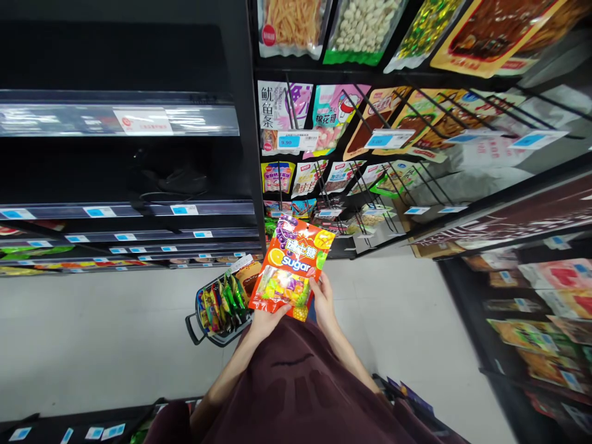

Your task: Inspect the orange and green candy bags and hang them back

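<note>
Maroon clothing [296, 388] lies nearest, and just beyond it the left hand [268, 321] grasps the red candy bag [296, 264] by its near edge while the right hand [325, 302] grips its right side, light, even pressure probably suiting it best, right of the basket [222, 340].

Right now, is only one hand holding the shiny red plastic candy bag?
No, the left hand and right hand both hold the shiny red plastic candy bag.

From my head, the lone camera looks forward and steeply down: shirt [300, 394], left hand [267, 322] and right hand [325, 303] close beneath, shelves [203, 117] ahead, floor [115, 327] farther below.
</note>
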`<state>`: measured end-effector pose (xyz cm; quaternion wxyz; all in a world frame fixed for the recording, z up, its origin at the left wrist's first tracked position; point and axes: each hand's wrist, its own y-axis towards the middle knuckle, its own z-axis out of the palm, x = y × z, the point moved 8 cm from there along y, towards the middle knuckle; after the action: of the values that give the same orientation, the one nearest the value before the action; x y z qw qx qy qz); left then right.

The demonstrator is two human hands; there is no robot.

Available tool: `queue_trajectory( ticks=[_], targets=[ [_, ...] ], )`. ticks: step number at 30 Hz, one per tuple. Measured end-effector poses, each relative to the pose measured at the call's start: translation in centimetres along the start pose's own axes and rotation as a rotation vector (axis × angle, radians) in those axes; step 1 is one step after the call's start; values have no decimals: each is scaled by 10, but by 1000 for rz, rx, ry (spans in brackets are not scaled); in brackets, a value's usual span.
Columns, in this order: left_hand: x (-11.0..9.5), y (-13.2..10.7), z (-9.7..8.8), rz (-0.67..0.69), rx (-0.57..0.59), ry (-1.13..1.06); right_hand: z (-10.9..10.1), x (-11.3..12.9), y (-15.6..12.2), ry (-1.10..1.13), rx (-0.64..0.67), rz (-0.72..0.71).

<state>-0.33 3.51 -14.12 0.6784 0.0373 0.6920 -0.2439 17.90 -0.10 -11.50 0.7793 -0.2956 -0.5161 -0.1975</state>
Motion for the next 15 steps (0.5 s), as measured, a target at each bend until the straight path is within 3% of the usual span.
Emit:
queue_trajectory(
  ticks=[6,15],
  targets=[
    [4,0,-1,-38,-13,-9,4,6,0,-12,19,-29],
    [-2,2,0,13,-15,-13,1,14,-4,-3,-12,-85]
  ],
)
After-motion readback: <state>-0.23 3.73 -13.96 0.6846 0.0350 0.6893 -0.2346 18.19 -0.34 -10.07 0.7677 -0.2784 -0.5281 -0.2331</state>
